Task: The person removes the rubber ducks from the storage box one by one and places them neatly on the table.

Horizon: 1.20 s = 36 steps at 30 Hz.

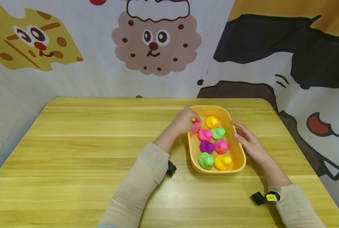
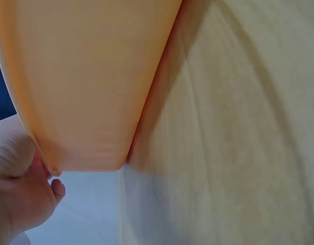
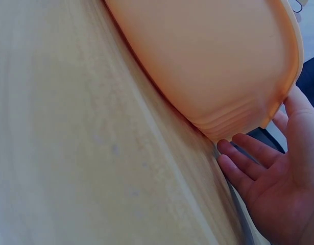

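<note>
With our left hand (image 1: 185,120) we pinch a pink duck (image 1: 196,127) inside the tub (image 1: 238,156) on the worktop (image 1: 86,152); our right hand (image 1: 250,144), fingers relaxed and spread, touches the tub's right side

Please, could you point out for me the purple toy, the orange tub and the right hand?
purple toy (image 1: 207,147): head view, middle of its body.
orange tub (image 3: 208,61): right wrist view, its outer wall.
right hand (image 1: 250,143): head view, middle of the hand.
</note>
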Each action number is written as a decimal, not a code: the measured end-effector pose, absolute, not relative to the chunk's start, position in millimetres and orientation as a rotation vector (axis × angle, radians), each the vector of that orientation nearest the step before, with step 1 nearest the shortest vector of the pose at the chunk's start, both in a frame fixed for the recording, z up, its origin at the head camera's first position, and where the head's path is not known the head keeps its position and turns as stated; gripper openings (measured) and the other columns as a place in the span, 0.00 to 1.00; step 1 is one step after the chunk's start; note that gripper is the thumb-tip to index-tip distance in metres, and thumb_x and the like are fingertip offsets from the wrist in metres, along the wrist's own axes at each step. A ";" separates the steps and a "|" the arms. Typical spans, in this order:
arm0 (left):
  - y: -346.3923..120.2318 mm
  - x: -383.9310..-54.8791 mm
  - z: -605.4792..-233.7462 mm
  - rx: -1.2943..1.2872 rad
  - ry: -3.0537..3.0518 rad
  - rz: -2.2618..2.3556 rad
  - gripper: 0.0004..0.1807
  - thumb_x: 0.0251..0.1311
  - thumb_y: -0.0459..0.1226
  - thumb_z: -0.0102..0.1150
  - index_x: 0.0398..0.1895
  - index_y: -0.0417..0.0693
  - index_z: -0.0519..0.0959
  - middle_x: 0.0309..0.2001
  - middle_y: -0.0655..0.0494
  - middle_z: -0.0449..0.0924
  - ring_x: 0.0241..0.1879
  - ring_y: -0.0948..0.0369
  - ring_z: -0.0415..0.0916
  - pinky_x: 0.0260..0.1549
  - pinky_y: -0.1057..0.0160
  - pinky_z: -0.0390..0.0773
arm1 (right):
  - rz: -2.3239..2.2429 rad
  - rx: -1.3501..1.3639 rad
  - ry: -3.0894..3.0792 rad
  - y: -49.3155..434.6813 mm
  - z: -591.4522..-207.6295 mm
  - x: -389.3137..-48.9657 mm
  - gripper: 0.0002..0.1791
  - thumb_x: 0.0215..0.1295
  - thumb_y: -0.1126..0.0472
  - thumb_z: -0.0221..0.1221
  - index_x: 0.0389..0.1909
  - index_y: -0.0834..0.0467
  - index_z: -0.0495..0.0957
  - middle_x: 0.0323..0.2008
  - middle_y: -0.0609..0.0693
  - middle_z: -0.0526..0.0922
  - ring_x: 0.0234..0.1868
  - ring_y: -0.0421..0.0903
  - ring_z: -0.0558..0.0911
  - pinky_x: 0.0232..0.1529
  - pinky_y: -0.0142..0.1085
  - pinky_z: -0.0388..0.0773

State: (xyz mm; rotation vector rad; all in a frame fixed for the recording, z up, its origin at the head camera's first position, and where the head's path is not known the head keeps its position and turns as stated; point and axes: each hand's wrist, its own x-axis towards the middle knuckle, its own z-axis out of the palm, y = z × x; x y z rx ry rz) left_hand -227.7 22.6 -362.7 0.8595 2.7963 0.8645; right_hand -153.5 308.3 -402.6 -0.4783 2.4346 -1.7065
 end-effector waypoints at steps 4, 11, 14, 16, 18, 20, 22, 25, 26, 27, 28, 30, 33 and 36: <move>20.7 -228.0 -364.6 0.891 2.785 0.895 0.13 0.52 0.35 0.70 0.43 0.48 0.86 0.42 0.61 0.83 0.46 0.61 0.68 0.49 0.61 0.59 | -1.720 -0.474 2.415 308.1 -403.0 -153.6 0.28 0.76 0.59 0.43 0.74 0.55 0.52 0.63 0.74 0.60 0.54 0.34 0.74 0.46 0.30 0.75; 18.8 -226.1 -364.0 0.932 2.765 0.945 0.13 0.54 0.36 0.69 0.44 0.47 0.86 0.43 0.60 0.84 0.44 0.60 0.67 0.47 0.61 0.59 | -1.730 -0.473 2.405 307.7 -403.1 -153.5 0.28 0.76 0.60 0.43 0.74 0.55 0.52 0.63 0.74 0.60 0.54 0.35 0.74 0.46 0.31 0.75; 18.3 -225.9 -365.3 0.946 2.764 0.959 0.13 0.54 0.36 0.69 0.45 0.46 0.85 0.43 0.60 0.84 0.43 0.61 0.66 0.47 0.62 0.59 | -1.722 -0.469 2.408 307.4 -402.4 -153.2 0.28 0.76 0.59 0.43 0.74 0.55 0.51 0.63 0.74 0.60 0.53 0.34 0.74 0.46 0.31 0.75; 18.1 -226.0 -366.3 0.960 2.768 0.966 0.13 0.55 0.36 0.69 0.45 0.46 0.85 0.44 0.59 0.84 0.43 0.61 0.66 0.47 0.62 0.59 | -1.716 -0.466 2.411 307.3 -402.1 -153.1 0.28 0.76 0.59 0.43 0.74 0.55 0.51 0.63 0.74 0.60 0.53 0.34 0.74 0.46 0.30 0.75; 17.6 -225.9 -366.7 0.971 2.773 0.969 0.13 0.55 0.36 0.68 0.45 0.46 0.85 0.45 0.58 0.83 0.43 0.60 0.66 0.47 0.62 0.60 | -1.708 -0.465 2.416 307.2 -402.0 -153.0 0.28 0.76 0.59 0.43 0.74 0.56 0.51 0.63 0.74 0.60 0.53 0.34 0.73 0.46 0.30 0.75; 17.1 -225.6 -366.6 0.987 2.778 0.967 0.13 0.56 0.36 0.67 0.46 0.45 0.85 0.46 0.57 0.83 0.44 0.60 0.66 0.48 0.61 0.60 | -1.705 -0.462 2.420 307.1 -402.1 -152.9 0.29 0.76 0.59 0.44 0.74 0.56 0.51 0.63 0.73 0.60 0.53 0.34 0.73 0.46 0.30 0.75; 16.4 -225.0 -365.7 1.001 2.776 0.970 0.14 0.57 0.35 0.66 0.47 0.45 0.84 0.47 0.56 0.82 0.46 0.59 0.67 0.49 0.61 0.60 | -1.704 -0.460 2.424 307.1 -402.4 -152.8 0.29 0.76 0.59 0.44 0.74 0.56 0.51 0.63 0.73 0.60 0.53 0.34 0.73 0.46 0.29 0.75; 15.1 -224.4 -363.7 1.028 2.755 0.999 0.14 0.58 0.34 0.65 0.48 0.43 0.83 0.48 0.54 0.82 0.49 0.57 0.68 0.52 0.60 0.60 | -1.707 -0.455 2.424 307.3 -402.5 -152.5 0.29 0.76 0.59 0.44 0.74 0.56 0.51 0.64 0.73 0.60 0.54 0.34 0.73 0.46 0.29 0.75; 14.7 -224.3 -362.8 1.038 2.746 1.016 0.14 0.59 0.34 0.64 0.48 0.42 0.83 0.49 0.54 0.81 0.50 0.57 0.69 0.54 0.61 0.61 | -1.707 -0.455 2.425 307.5 -402.5 -152.5 0.29 0.76 0.59 0.44 0.74 0.56 0.51 0.64 0.73 0.60 0.54 0.33 0.73 0.46 0.29 0.75; 14.3 -224.3 -361.9 1.046 2.733 1.035 0.14 0.59 0.33 0.64 0.49 0.42 0.83 0.49 0.53 0.81 0.51 0.57 0.70 0.55 0.61 0.61 | -1.706 -0.457 2.426 307.8 -402.5 -152.4 0.29 0.76 0.59 0.44 0.74 0.55 0.51 0.64 0.73 0.60 0.54 0.33 0.73 0.46 0.29 0.75; 13.8 -224.1 -360.7 1.054 2.720 1.058 0.14 0.60 0.33 0.63 0.49 0.41 0.82 0.49 0.53 0.81 0.52 0.57 0.70 0.56 0.62 0.62 | -1.706 -0.458 2.427 308.0 -402.5 -152.4 0.29 0.76 0.59 0.44 0.74 0.55 0.51 0.64 0.73 0.60 0.54 0.33 0.73 0.46 0.29 0.75; 12.9 -223.5 -358.3 1.074 2.689 1.113 0.14 0.60 0.31 0.62 0.50 0.39 0.82 0.49 0.51 0.80 0.52 0.57 0.72 0.56 0.64 0.64 | -1.708 -0.460 2.428 308.3 -402.5 -152.5 0.29 0.76 0.59 0.44 0.74 0.55 0.51 0.63 0.73 0.61 0.54 0.33 0.73 0.46 0.30 0.75; 10.7 -221.4 -353.8 1.088 2.637 1.193 0.14 0.60 0.29 0.61 0.50 0.37 0.81 0.49 0.49 0.79 0.51 0.57 0.73 0.54 0.66 0.69 | -1.712 -0.462 2.425 308.4 -402.5 -152.7 0.29 0.76 0.59 0.44 0.74 0.55 0.51 0.63 0.73 0.61 0.53 0.34 0.74 0.46 0.30 0.75; 7.4 -219.2 -349.9 1.091 2.601 1.255 0.15 0.60 0.27 0.60 0.51 0.36 0.81 0.50 0.48 0.78 0.52 0.56 0.73 0.52 0.66 0.70 | -1.711 -0.459 2.419 308.2 -402.1 -152.7 0.29 0.76 0.59 0.44 0.74 0.55 0.51 0.64 0.73 0.60 0.53 0.34 0.74 0.46 0.30 0.75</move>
